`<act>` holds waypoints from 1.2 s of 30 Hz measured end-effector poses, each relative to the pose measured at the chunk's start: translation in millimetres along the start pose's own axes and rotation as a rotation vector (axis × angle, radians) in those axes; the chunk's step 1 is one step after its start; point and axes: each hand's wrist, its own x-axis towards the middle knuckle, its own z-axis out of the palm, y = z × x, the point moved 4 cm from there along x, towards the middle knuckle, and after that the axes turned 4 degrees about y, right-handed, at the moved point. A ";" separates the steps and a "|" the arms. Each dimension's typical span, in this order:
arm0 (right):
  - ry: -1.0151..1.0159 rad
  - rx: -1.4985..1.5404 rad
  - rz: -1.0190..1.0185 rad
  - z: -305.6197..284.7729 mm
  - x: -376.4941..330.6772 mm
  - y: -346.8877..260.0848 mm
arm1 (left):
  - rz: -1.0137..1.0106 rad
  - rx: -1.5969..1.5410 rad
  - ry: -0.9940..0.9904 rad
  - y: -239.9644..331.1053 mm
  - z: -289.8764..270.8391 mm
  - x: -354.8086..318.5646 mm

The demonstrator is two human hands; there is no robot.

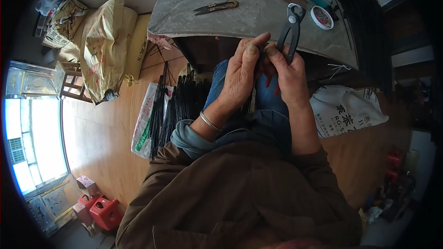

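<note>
Both hands meet just in front of the grey table's (194,16) near edge. The right hand (290,74) is closed around dark metal pliers (290,31), whose rounded head points up over the table. The left hand (241,74), a silver bangle at its wrist, curls shut, thumb pressed on a small dark piece pinched between the two hands; what it is cannot be told. Small snips (217,6) lie on the table, and thin black rods (173,103) are heaped below it.

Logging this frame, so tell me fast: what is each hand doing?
Left hand: closed, pinching a small dark piece.
Right hand: closed on pliers.
</note>
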 end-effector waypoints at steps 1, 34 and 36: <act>-0.001 -0.002 0.001 0.6 0.0 0.3 | -0.003 -0.011 -0.007 0.1 -0.2 -0.4; -0.533 -0.158 0.348 -18.1 -38.2 -47.6 | -0.214 -0.154 0.144 15.0 -19.3 14.2; -0.626 -0.241 0.552 -26.9 -52.7 -47.3 | -0.227 -0.177 0.132 16.2 -15.3 13.8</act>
